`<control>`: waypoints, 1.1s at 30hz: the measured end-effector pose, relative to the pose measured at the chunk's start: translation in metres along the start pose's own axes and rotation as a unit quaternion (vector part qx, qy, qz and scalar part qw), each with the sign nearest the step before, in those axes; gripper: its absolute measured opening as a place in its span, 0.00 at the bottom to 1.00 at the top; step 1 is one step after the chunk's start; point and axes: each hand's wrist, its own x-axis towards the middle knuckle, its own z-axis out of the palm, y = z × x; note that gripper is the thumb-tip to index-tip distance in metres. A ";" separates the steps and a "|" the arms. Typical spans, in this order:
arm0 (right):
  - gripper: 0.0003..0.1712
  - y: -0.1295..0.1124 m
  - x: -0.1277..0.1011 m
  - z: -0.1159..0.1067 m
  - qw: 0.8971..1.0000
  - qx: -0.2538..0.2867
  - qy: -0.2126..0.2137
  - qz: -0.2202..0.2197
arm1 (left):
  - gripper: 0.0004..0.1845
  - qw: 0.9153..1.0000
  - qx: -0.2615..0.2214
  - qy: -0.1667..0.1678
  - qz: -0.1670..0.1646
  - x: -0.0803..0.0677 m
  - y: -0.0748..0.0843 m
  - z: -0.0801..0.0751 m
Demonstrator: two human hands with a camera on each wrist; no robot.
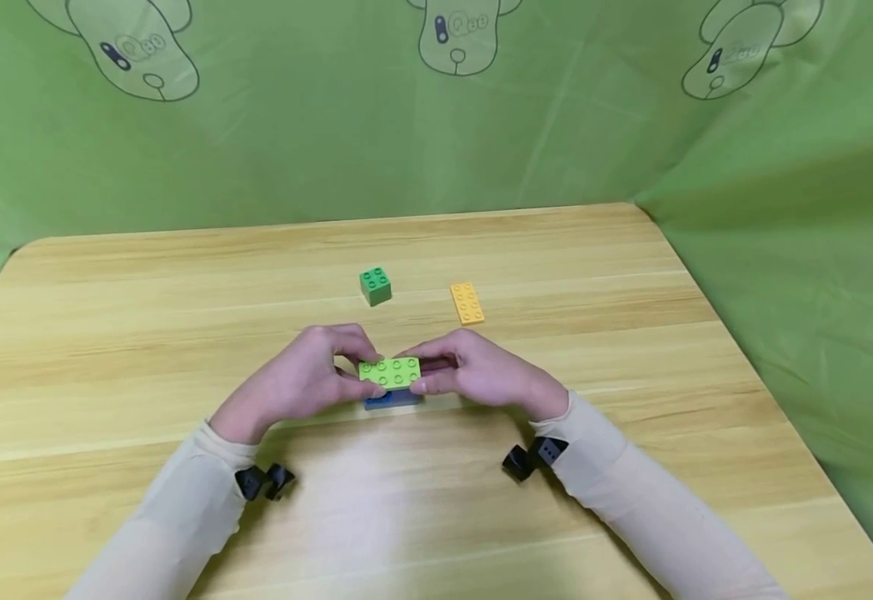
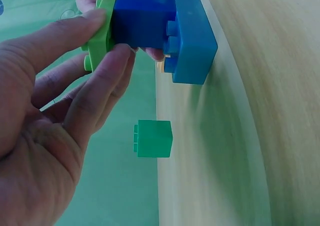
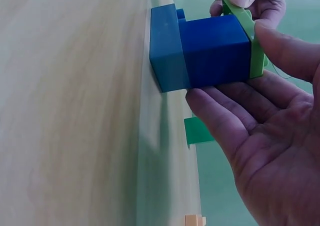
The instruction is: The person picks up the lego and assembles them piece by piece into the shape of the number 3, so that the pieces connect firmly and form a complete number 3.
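Left hand [image 1: 303, 377] and right hand [image 1: 487, 371] meet on a lime plate [image 1: 390, 373]

The left pinches the plate's left end between thumb and fingers; the right pinches its right end, thumb on the near side, other fingers stretched along the far side. The plate lies on top of a dark blue block [image 3: 217, 51]; whether it is fully seated, I cannot tell. That block stands on a lighter blue block [image 2: 195, 41], whose left-end studs are bare. All three are roughly midway between the left and right edges of the table [image 1: 376, 517]. Closer to the table's far edge are a green block [image 1: 375, 287] and, to its right, an orange plate [image 1: 467, 303] lying flat, studs up.
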 end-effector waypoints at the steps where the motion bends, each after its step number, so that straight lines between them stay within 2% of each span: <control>1: 0.22 0.000 0.000 0.000 1.000 -0.003 0.000 0.001 | 0.13 1.000 -0.002 0.000 -0.002 0.000 -0.001 0.000; 9: 0.22 -0.001 -0.001 0.000 1.000 -0.013 0.006 0.015 | 0.14 1.000 -0.007 0.001 -0.006 0.002 -0.001 0.000; 19: 0.20 -0.004 0.000 0.000 0.999 -0.022 -0.002 0.027 | 0.15 1.000 0.002 0.008 0.003 0.000 -0.004 0.000; 28: 0.21 -0.002 0.001 0.003 1.000 -0.012 -0.004 0.023 | 0.15 1.000 0.022 0.003 -0.013 -0.004 -0.005 0.001; 33: 0.21 -0.004 -0.001 0.002 0.999 -0.022 -0.002 0.028 | 0.16 0.999 -0.012 -0.009 -0.036 -0.003 -0.004 -0.004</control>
